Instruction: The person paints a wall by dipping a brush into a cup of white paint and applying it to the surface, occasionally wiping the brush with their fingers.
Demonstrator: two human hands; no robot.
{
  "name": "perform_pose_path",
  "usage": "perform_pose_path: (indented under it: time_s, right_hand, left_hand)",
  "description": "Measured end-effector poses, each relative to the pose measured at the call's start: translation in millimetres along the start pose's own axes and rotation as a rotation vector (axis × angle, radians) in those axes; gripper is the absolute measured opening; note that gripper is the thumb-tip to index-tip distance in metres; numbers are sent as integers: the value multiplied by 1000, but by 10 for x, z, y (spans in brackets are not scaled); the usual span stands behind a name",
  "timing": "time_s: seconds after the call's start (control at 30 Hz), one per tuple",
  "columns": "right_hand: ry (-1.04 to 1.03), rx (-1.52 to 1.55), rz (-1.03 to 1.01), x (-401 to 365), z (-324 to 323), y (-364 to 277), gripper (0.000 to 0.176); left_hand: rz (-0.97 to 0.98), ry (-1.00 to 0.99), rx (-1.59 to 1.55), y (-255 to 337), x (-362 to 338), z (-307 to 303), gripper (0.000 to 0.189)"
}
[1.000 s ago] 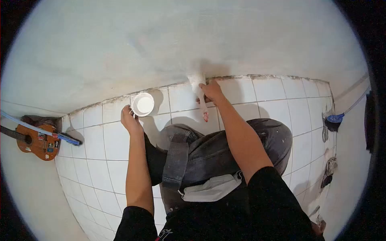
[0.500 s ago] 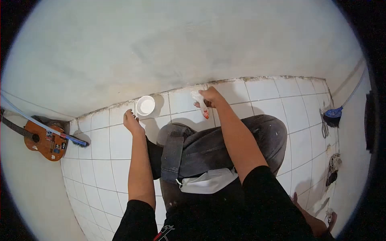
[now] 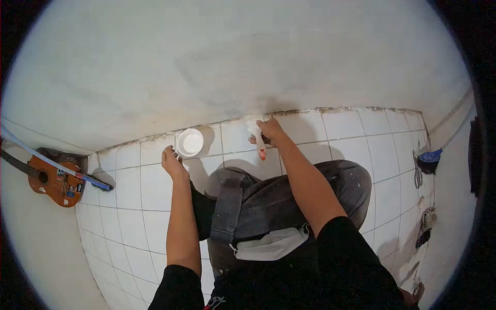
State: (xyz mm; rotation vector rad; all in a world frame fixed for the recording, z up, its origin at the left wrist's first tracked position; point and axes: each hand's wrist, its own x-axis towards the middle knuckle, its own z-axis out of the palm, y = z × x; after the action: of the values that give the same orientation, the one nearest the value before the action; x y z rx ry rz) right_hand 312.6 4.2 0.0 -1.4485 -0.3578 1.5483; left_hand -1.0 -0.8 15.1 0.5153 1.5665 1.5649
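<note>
My right hand (image 3: 269,130) is closed around a paintbrush (image 3: 257,135) with white bristles and a red-tipped handle. The bristles touch the seam where the white tiled floor (image 3: 129,206) meets the pale wall (image 3: 232,62). A small white cup (image 3: 190,142) holding white paint stands on a tile by the wall. My left hand (image 3: 173,163) rests on the floor just left of and below the cup, fingers apart, holding nothing.
I squat with grey-trousered knees (image 3: 289,191) between my arms and a face mask (image 3: 271,244) hanging below. A small brown guitar (image 3: 51,181) and a blue-headed broom (image 3: 95,181) lie at the left. A blue brush (image 3: 429,155) and scissors (image 3: 417,176) sit along the right wall.
My left hand set the white cup down on the floor and let go of it. The brush came down from the wall to the floor seam.
</note>
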Motion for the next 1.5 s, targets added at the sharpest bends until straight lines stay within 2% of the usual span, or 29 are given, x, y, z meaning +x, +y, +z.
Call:
perform_pose_path:
  time_s: [0.03,0.1,0.13,0.17,0.23,0.27,0.33,0.37,0.43,0.53,0.57,0.63,0.73,0.87,0.93,1.03,1.1,1.17,1.27,1.37,1.43,1.5]
  right_hand:
    - [0,0,1,74,-4,16,43]
    - [3,-238,-52,335,-51,170,48]
    - [-34,-383,-209,779,-171,462,57]
    - [-31,-382,-211,925,-196,537,57]
    - [12,-355,-415,968,-181,504,42]
    - [13,-355,-422,968,-192,492,42]
    - [73,-367,-352,647,-125,279,58]
    - [71,-366,-361,413,-71,142,58]
    - [-59,-89,-248,-99,44,-156,51]
    - [-84,-91,-312,-381,51,-325,46]
    - [-91,-102,-311,-304,-7,-289,46]
    - [-134,-416,-484,-118,-118,-223,45]
    - [-212,-288,-381,-511,-107,-346,50]
    - [-161,-371,-307,-365,-187,-262,54]
    - [-23,-614,-466,-86,-234,-185,54]
    - [96,-568,-514,133,-267,-108,49]
    - [72,-609,-518,178,-286,-113,46]
    - [226,-687,-485,178,-226,-129,44]
    - [282,-751,-466,219,-228,-86,45]
    - [285,-748,-349,180,-218,-84,46]
    - [280,-797,-364,568,-349,159,50]
    - [168,-600,-244,748,-393,245,39]
  left_hand:
    - [-1,0,1,-11,20,17,24]
    - [-15,-11,11,-26,24,44,24]
    - [3,-43,18,-36,8,49,24]
    - [3,-47,17,-49,14,45,24]
    - [-1,-51,16,-45,20,43,24]
    - [2,-54,11,-41,12,39,24]
    - [7,-35,42,6,-29,31,23]
    - [13,-37,36,6,-31,13,23]
    - [27,1,53,-33,14,-18,23]
    - [38,18,74,7,-15,-38,22]
    - [34,28,67,-2,-33,-53,22]
    - [108,18,21,-1,-52,-7,13]
    - [126,32,3,15,-67,4,13]
    - [101,-4,-7,-65,26,-72,15]
    - [85,-27,-5,-62,44,-46,17]
    - [83,16,12,-15,-25,-23,15]
    - [55,24,6,4,-43,-9,15]
    - [32,28,-4,-4,-17,30,15]
    - [28,-9,-10,-53,13,23,13]
    - [7,-53,7,-83,38,10,23]
    - [-9,-44,21,-59,34,12,24]
    - [9,-54,24,-63,-9,-21,21]
